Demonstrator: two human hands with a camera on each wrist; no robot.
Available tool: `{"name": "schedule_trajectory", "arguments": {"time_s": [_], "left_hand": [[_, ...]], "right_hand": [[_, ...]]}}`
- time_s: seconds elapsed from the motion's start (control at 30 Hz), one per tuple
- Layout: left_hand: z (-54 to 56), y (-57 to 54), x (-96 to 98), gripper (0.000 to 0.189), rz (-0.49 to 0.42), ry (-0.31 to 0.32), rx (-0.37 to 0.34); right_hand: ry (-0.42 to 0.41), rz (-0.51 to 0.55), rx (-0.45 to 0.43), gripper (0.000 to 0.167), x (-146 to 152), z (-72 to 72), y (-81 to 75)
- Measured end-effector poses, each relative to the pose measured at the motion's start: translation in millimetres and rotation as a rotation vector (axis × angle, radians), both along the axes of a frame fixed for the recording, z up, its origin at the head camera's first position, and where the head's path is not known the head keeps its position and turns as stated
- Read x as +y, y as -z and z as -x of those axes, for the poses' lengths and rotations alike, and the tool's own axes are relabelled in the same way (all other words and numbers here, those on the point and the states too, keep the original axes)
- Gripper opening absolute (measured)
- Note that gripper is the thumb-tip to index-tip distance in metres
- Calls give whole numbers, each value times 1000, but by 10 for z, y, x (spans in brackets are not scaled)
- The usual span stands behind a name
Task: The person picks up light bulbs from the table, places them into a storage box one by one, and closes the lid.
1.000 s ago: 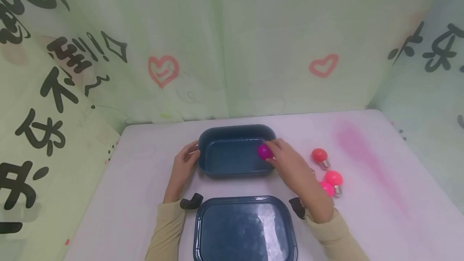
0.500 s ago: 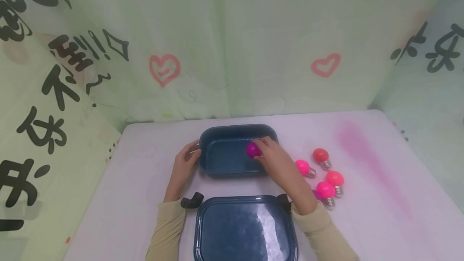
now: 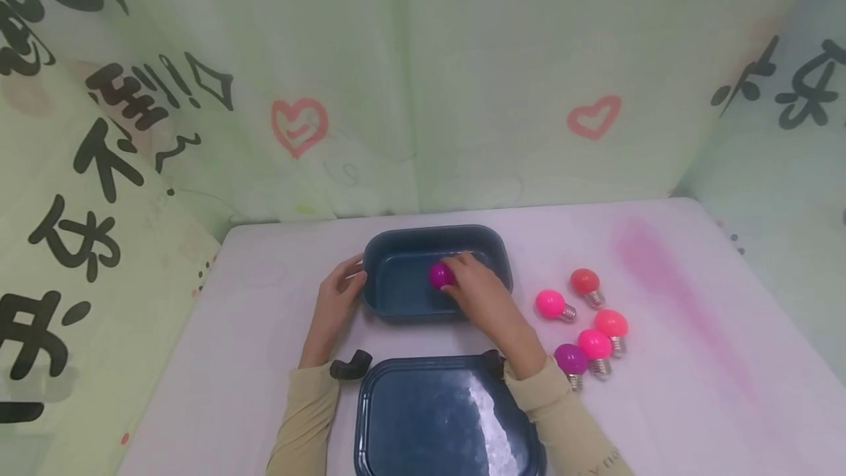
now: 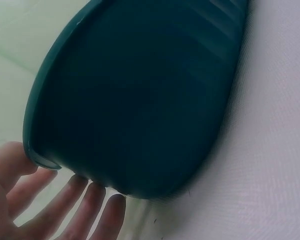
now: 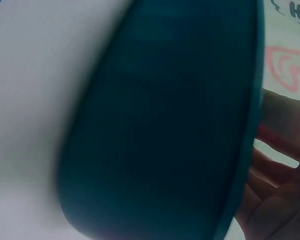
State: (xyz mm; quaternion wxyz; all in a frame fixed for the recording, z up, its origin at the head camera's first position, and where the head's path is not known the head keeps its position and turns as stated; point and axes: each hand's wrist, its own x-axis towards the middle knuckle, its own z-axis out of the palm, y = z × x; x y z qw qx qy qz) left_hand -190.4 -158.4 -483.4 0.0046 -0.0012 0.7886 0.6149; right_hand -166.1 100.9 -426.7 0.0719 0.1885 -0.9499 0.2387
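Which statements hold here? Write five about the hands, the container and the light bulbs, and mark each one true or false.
1. The right hand holds a purple light bulb. True.
2. The left hand touches nothing. False: its fingers touch the outside of the left end of the dark blue container.
3. Five loose bulbs lie on the table, to the right of the container. True.
4. All the loose bulbs are purple. False: only one is; the others are red or pinkish.
5. The red bulb lies farther from the person than the loose purple one. True.
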Motion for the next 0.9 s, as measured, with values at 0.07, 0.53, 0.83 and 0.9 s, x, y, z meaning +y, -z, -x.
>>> {"name": "schedule_trajectory", "arguments": {"time_s": [0.07, 0.53, 0.83, 0.9], "left_hand": [[1, -6, 5, 44, -2, 1, 1], [44, 27, -1, 45, -27, 4, 2], [35, 18, 9, 44, -22, -1, 0], [40, 18, 14, 44, -27, -5, -2]], "right_hand": [[5, 2, -7, 44, -26, 21, 14], [-4, -3, -63, 38, -237, 127, 106], [9, -2, -51, 36, -292, 158, 166], [14, -4, -50, 36, -297, 162, 171]]}}
